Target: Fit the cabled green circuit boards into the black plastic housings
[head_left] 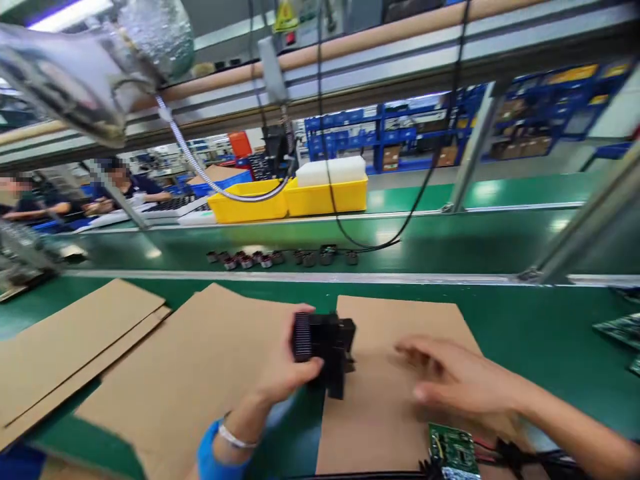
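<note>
My left hand (285, 370), with a bracelet and a blue band at the wrist, grips a black block-shaped part (327, 340) that has a ribbed, fin-like side. The part is held above the gap between two cardboard sheets. My right hand (455, 373) hovers over the right cardboard sheet (370, 427), fingers apart and slightly curled, blurred by motion, with nothing seen in it. Just below that hand lies a green circuit board (454, 448) with red and black wires attached.
More cardboard sheets (200, 360) cover the green bench on the left. Several small round metal parts (245, 260) sit beyond the bench's rail. Black cables (430, 167) hang from the overhead beam. Yellow bins (327, 198) stand farther back. Circuit boards (620, 330) lie at far right. Co-workers sit at far left.
</note>
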Tool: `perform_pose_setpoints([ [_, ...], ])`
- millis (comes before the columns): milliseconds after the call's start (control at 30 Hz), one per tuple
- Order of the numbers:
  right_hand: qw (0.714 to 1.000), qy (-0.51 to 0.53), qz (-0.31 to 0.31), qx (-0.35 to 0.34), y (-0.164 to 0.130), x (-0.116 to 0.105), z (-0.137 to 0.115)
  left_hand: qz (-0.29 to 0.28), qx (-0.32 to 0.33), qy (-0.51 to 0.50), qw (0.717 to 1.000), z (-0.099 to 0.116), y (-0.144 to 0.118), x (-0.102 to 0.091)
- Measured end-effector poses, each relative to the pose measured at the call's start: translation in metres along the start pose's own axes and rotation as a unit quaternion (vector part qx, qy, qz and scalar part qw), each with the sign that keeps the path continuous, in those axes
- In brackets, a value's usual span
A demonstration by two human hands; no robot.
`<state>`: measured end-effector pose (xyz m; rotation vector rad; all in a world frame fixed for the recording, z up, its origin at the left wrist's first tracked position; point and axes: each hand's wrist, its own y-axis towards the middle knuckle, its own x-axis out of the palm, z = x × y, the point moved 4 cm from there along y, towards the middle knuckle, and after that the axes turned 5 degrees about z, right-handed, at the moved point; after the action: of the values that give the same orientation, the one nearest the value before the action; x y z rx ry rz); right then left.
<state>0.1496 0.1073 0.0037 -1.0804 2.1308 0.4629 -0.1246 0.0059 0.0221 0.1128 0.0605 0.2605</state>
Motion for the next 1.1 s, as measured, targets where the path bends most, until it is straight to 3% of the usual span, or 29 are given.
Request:
perform_pose_setpoints([
  [100, 0.977, 0.212, 0.01, -0.01, 0.032, 0.005, -0.003, -0.113, 0.006, 0.014, 0.993, -0.013, 0.035, 0.071],
  [167, 0.972, 0.228, 0.04, -0.027, 0.036, 0.004, 0.006, -0.153, 0.006, 0.02, 0.988, -0.018, 0.045, 0.093],
  [233, 0.981, 0.175, 0.077, -0.031, 0.029, 0.001, 0.019, -0.17, 0.0, 0.025, 0.985, -0.02, 0.049, 0.099],
  [433, 0.99, 0.068, 0.117, -0.026, 0.0, -0.021, 0.042, -0.149, -0.041, 0.03, 0.988, -0.017, 0.059, 0.086],
  [567, 0.99, 0.055, 0.126, -0.014, -0.003, -0.036, 0.048, -0.092, -0.075, 0.04, 0.992, -0.025, 0.069, 0.066],
  [667, 0.99, -0.031, 0.139, -0.017, -0.005, -0.042, 0.047, -0.038, -0.096, 0.072, 0.992, -0.033, 0.077, 0.051],
  [800, 0.981, -0.173, 0.069, -0.045, -0.003, -0.035, 0.038, 0.013, -0.1, 0.107, 0.989, -0.039, 0.09, 0.036],
  [867, 0.977, -0.203, 0.038, -0.058, 0.005, -0.032, 0.034, 0.029, -0.093, 0.118, 0.988, -0.041, 0.099, 0.033],
  [933, 0.971, -0.226, 0.053, -0.058, 0.021, -0.037, 0.033, 0.048, -0.082, 0.134, 0.986, -0.044, 0.108, 0.035],
  [1000, 0.966, -0.241, 0.07, -0.058, 0.043, -0.044, 0.036, 0.069, -0.068, 0.158, 0.983, -0.051, 0.115, 0.042],
  [1100, 0.964, -0.253, 0.031, -0.072, 0.08, -0.049, 0.049, 0.096, -0.048, 0.21, 0.972, -0.06, 0.119, 0.058],
])
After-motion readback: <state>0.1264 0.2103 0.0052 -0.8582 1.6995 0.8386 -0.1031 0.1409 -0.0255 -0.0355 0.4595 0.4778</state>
